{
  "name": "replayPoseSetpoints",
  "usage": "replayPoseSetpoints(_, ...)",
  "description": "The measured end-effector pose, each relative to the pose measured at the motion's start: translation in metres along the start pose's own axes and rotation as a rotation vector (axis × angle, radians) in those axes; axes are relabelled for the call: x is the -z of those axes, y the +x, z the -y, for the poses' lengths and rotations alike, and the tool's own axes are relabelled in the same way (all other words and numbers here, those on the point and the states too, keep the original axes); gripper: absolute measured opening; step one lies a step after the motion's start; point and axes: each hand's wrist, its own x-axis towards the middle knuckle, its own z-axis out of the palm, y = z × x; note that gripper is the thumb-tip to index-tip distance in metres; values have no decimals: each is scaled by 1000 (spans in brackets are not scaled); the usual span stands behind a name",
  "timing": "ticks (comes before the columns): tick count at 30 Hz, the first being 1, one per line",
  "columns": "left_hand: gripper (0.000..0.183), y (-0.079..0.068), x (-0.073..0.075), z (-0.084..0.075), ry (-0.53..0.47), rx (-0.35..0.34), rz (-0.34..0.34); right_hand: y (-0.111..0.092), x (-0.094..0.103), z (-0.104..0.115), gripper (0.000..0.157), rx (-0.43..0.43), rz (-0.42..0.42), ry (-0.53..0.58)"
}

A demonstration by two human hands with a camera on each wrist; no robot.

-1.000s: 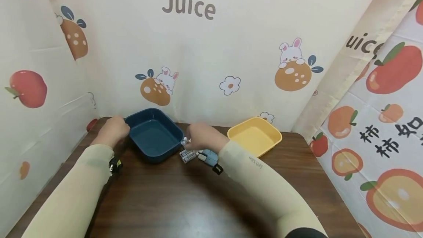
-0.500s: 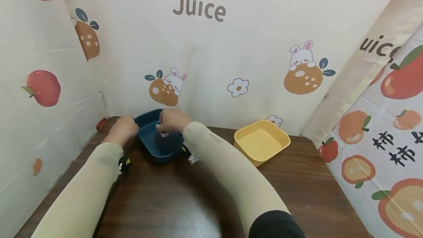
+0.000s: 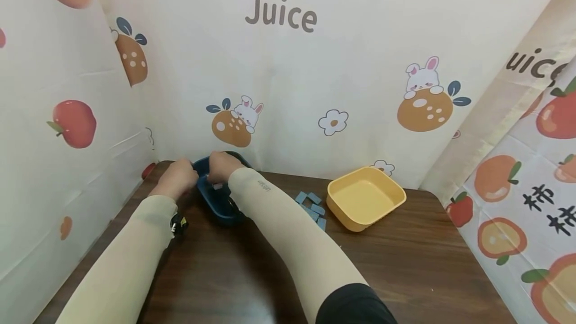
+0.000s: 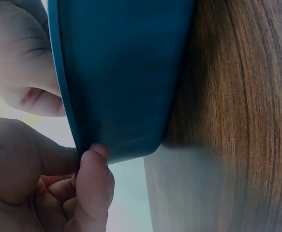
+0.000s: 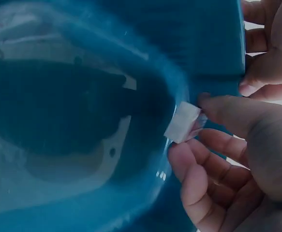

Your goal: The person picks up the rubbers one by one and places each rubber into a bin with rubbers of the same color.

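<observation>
At the back left of the table stands a dark blue plastic basin (image 3: 221, 214). My left hand (image 3: 181, 176) pinches its left rim; in the left wrist view the thumb is at the rim and a finger (image 4: 95, 166) lies against the outer wall. My right hand (image 3: 222, 166) is inside the basin near its left side. In the right wrist view, thumb and fingers pinch a small white block (image 5: 183, 122) with a pinkish side, close over the basin's floor. In the head view, the right hand and sleeve hide much of the basin's inside.
Several flat light blue pieces (image 3: 317, 209) lie on the brown table (image 3: 405, 259), partly hidden by the right forearm. A yellow basin (image 3: 366, 196) stands to their right. A printed curtain (image 3: 288, 74) hangs close behind the table.
My right hand has moved left, from beside the blue basin into it, carrying the small white block. The light blue pieces show more now. My left hand stays at the rim.
</observation>
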Motion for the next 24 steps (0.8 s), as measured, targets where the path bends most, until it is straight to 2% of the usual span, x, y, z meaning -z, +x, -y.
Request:
replayPoseSetpoints(5,31,-3,1,-1,5,-12,-3,-5,5,6,14,-48,51,-44)
replayPoseSetpoints(10,30,-4,0,-4,29,-13,-7,-1,4,-5,16,-22,92,-32)
replayPoseSetpoints(14,34,-4,-1,-3,56,-11,-10,-3,8,-15,19,-21,72,-22)
replayPoseSetpoints(18,46,-5,-2,-3,91,-11,-8,-20,22,-30,19,27,-9,-31)
replayPoseSetpoints(21,53,-1,-8,-3,124,-35,-16,-43,33,-54,18,54,-74,1)
replayPoseSetpoints(24,55,-6,-11,-7,143,-54,-13,-68,42,-81,17,35,-104,59)
